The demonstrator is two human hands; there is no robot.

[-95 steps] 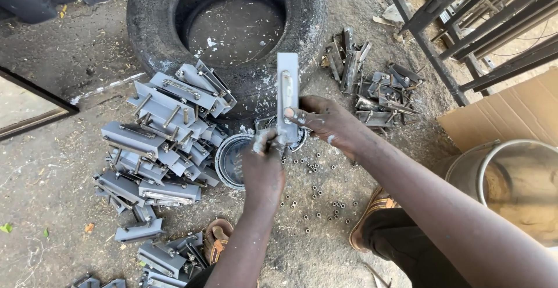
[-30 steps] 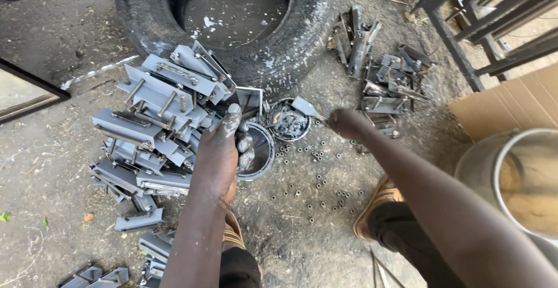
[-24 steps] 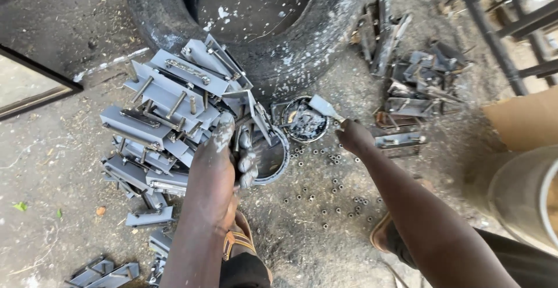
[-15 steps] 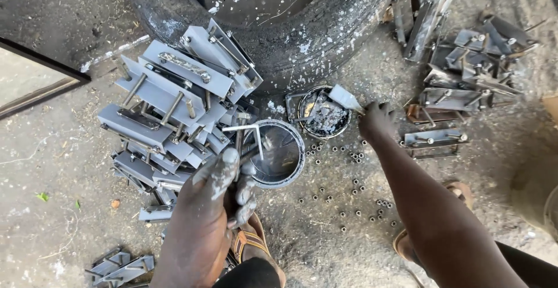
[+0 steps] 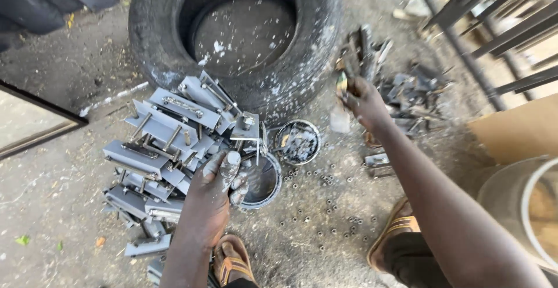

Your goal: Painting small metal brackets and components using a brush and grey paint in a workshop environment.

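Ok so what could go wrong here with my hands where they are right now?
The left hand holds a bolted metal bracket above the round tin; its edges could nick bare fingers. The stacked gray brackets beside it look loose and might slide. The right hand reaches into jagged scrap metal.

From my view, a tyre [image 5: 232, 38] lies on the ground [image 5: 70, 230] at the far middle. Before it, to the left, sits a heap of metal brackets [image 5: 157, 166], with my left hand [image 5: 215, 198] at its right edge. Just right of that hand stands a round tin [image 5: 264, 180], and a second tin [image 5: 297, 142] sits behind and right of it. Small nuts [image 5: 325, 206] lie scattered before both tins. My right hand [image 5: 363, 99] is over a second pile of metal parts [image 5: 407, 96] at the right, beside the tyre.
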